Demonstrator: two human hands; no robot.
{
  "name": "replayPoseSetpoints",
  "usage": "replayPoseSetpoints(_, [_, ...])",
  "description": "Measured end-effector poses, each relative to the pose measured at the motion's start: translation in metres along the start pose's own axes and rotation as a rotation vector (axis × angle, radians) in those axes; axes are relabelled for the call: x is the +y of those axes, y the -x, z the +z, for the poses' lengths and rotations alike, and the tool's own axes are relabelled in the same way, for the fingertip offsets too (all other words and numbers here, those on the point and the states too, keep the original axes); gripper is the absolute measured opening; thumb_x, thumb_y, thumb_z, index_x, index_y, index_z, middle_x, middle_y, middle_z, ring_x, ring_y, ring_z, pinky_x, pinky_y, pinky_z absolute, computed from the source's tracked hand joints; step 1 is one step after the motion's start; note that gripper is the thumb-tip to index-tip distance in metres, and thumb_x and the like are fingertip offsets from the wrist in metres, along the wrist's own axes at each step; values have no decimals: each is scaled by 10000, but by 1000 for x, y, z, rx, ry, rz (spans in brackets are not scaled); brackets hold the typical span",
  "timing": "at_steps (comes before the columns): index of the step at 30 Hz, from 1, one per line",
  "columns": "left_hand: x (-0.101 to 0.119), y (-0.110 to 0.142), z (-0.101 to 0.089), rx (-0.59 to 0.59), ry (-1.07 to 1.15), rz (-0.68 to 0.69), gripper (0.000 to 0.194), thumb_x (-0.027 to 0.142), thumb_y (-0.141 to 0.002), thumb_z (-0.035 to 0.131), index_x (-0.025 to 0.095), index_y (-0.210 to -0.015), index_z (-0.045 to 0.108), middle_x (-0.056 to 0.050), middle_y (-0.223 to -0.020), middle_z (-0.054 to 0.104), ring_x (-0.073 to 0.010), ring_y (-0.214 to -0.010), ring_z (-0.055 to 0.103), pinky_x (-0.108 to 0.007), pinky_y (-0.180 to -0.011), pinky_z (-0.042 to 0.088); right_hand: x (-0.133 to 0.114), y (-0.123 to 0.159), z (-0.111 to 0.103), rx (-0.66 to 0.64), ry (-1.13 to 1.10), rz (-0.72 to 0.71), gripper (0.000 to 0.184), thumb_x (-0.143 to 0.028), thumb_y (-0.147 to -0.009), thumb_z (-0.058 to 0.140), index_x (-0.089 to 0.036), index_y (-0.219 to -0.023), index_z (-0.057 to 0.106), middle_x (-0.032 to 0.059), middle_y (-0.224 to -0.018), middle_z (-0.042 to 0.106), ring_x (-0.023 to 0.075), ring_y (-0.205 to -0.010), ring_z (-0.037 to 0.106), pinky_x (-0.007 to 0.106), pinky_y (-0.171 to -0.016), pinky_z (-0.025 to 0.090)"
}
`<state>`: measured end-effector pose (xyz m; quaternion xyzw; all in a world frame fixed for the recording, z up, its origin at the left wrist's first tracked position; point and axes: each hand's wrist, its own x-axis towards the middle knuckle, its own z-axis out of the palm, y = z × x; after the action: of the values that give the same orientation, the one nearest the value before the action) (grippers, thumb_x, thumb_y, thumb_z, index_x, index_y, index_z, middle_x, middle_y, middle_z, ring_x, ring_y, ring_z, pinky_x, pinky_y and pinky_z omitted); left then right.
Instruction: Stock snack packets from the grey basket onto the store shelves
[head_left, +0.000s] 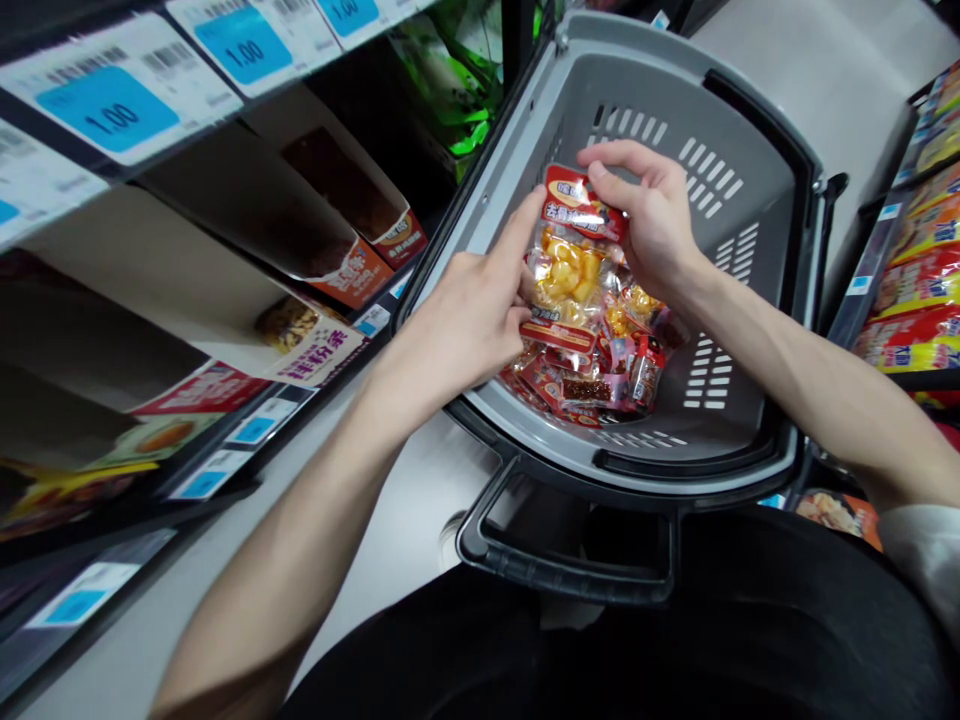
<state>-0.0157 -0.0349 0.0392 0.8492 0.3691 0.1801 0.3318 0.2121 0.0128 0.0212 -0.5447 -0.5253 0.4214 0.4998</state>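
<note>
A clear snack packet [568,265] with a red label and yellow pieces inside is held over the grey shopping basket [645,90]. My right hand [651,205] pinches the red top of the packet at its right corner. On the left edge of the packet, my left hand [484,310] is closed, its index finger stretched along the label and its other fingers curled at the side. Below it, several small wrapped snacks [600,385] in red and clear wrappers lie at the basket's near left end, partly hidden by the packet and hands.
The basket's black handle [570,575] hangs toward my legs. On the left, a shelf [225,470] carries open cardboard display boxes [352,270] and blue-and-white price tags [112,105]. Bright snack bags [915,270] fill a shelf on the right. Grey floor [405,490] shows between.
</note>
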Motion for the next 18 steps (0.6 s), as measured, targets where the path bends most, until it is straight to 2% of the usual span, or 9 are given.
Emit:
replayPoseSetpoints(5, [-6,-1,5,24,-75,18,947,91,-874,526,215,-1738,159,-75,-1133,782,-270,-1010,747,-399,-979,570,4,-1,-4,-59,-28,-34,580,-822,-539,888,-375,-844,678,50,-720,667,285,-929,584,445,-687,439])
replayPoseSetpoints(9, [-9,0,8,53,-81,16,939,205,-913,626,204,-1730,164,-122,-1249,748,-320,-1138,726,-436,-1030,570,9,-4,-7,-64,2,-52,715,-946,-585,788,-335,-926,639,5,-677,603,240,-910,543,399,-718,458])
replayPoseSetpoints(13, [-13,1,12,105,-64,83,791,312,-968,638,244,-1674,288,-143,-1477,608,-371,-1349,614,-516,-1178,490,11,-7,-9,-134,66,-116,742,-1008,-705,636,-301,-908,537,-11,-654,519,209,-926,494,358,-771,457])
replayPoseSetpoints(18, [-10,0,16,251,27,133,613,417,-973,692,279,-1522,457,-135,-1493,518,-388,-1424,502,-579,-1249,424,12,-8,-6,-112,24,-64,736,-952,-708,705,-284,-806,414,-27,-630,453,189,-939,484,337,-809,453])
